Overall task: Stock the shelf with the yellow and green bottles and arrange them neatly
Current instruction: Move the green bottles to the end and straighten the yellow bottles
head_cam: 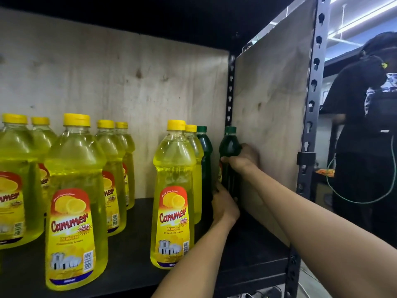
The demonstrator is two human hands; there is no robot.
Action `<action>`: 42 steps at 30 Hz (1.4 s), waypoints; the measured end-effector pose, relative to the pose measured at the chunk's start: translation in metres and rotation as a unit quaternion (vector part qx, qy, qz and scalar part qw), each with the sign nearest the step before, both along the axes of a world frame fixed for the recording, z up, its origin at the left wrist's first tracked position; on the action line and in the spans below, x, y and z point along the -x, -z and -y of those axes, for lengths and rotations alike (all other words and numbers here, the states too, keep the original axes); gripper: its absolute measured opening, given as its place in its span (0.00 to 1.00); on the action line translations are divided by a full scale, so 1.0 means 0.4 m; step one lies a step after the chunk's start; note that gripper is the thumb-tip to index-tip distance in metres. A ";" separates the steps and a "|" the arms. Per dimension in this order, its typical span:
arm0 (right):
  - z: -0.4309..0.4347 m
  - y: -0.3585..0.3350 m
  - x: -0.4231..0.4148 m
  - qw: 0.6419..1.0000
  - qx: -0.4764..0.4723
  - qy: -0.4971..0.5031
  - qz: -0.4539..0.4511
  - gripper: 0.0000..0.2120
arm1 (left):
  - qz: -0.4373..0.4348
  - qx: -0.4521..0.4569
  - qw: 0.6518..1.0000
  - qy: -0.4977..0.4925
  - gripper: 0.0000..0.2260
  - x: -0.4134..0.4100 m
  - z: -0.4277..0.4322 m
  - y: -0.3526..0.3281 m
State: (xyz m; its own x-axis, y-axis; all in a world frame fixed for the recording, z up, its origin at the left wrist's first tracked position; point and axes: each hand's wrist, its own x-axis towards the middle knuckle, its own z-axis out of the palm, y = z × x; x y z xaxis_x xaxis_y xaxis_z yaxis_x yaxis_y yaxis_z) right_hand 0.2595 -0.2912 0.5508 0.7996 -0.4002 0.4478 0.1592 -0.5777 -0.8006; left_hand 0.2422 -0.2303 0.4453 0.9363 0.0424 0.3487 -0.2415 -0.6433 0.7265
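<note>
A: Hands first. Right hand (241, 158), where?

B: Right of centre, wrapped around the shoulder of a green bottle (229, 147), thumb across the front. Closed grip on it, close against the plywood side panel (268, 117).

A: Left hand (224, 206)?

B: Lower, just below the right one, fingers curled around the lower body of the same green bottle. So both hands grip one bottle, upright, at the far right end of the shelf (133, 261). Can't see its base, so can't tell if it's resting on the board.

A: Neighbours?

B: Second green bottle (204, 145) just left of it, toward the back. In front of that, a yellow bottle (193, 145), then the front yellow bottle (173, 196) with a lemon label, standing at the middle of the frame.

A: Further left?

B: Gap of bare black shelf, then more yellow ones: a large front bottle (76, 203) lower left, two more (111, 177) behind it, others at the left edge, partly cut off. All upright, caps on.

A: Background?

B: Plywood back panel (107, 78), a black metal upright (311, 100) at right, a person in dark clothes (365, 125) beyond it.
</note>
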 end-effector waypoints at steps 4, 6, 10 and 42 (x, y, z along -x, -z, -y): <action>-0.025 0.015 0.062 0.998 0.021 0.021 0.050 0.25 | 0.004 0.034 0.999 0.018 0.28 0.040 -0.005 -0.001; -0.030 0.025 0.115 0.996 0.020 0.021 0.079 0.23 | 0.015 0.050 0.998 0.037 0.26 0.074 -0.010 0.002; -0.044 0.023 0.232 0.995 0.009 0.020 0.100 0.28 | 0.041 0.051 0.997 0.037 0.29 0.165 -0.034 -0.001; -0.861 -0.115 0.791 0.924 -0.015 -0.367 0.108 0.35 | 0.242 0.051 0.956 -0.156 0.43 0.796 -1.013 -0.075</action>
State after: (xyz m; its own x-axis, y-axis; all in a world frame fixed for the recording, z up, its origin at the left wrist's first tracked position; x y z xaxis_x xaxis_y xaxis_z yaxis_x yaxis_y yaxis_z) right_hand -0.0570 0.0534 0.5966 0.7541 0.1995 0.6258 0.6568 -0.2297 -0.7182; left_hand -0.0760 0.1749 0.4755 0.6019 0.3509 0.7173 -0.3736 -0.6701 0.6414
